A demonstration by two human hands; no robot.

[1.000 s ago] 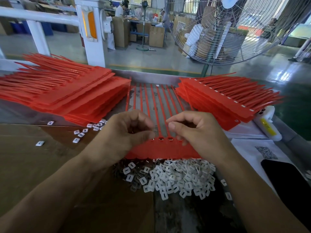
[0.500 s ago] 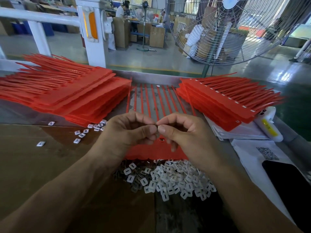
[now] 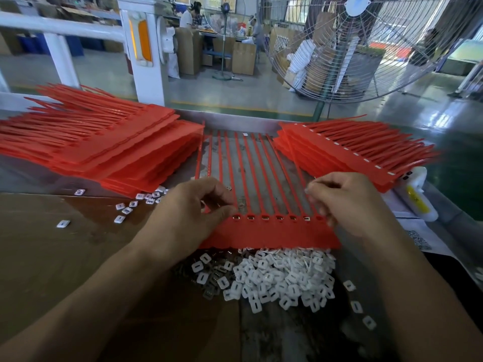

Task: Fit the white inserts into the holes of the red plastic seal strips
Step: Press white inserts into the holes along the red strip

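Red seal strips (image 3: pixel 269 231) lie flat mid-counter, holes at 12 o'clock so inserts drop straight in; the white inserts (image 3: pixel 277 275) are heaped at 6 o'clock, within easy reach. Left hand (image 3: pixel 188 215) curls its fingers onto the sheet's left end, probably steadying it; right hand (image 3: pixel 347 202) fingers are curled, contents impossible to tell

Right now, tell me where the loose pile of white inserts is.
In the head view, the pile of white inserts lies bottom centre, just nearside of the red seal strip being worked, between the person's forearms.
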